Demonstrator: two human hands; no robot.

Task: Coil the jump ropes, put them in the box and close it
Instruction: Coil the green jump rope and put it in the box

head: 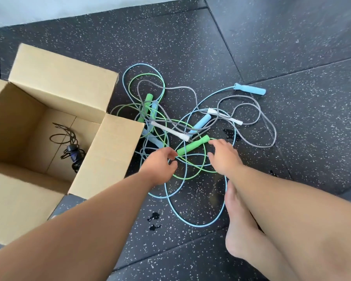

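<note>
Green rope: thin cord looped through the tangle on the floor; one green handle lies between the two hands, a second green handle stands farther off, near the box.
Handling, judged: cords light, limp and springy, likely to snag on one another; handles rigid, the surest place to take hold, then draw the cord free loop by loop.
Blue ropes: pale blue cord sweeps widest, its near loop running close by a bare foot; one blue handle lies apart at the far right, others are buried in the heap.
Grey rope: grey cord with white handles, crossing over the rest.
Left hand: fingers curled together, pinching at green cord just beside the near handle.
Right hand: fingers spread, empty, fingertips touching or nearly touching that handle's far end.
Box: cardboard, flaps open, left of the tangle.
Contents: one dark rope, coiled, on the bottom.
Floor: black speckled rubber tiles.
</note>
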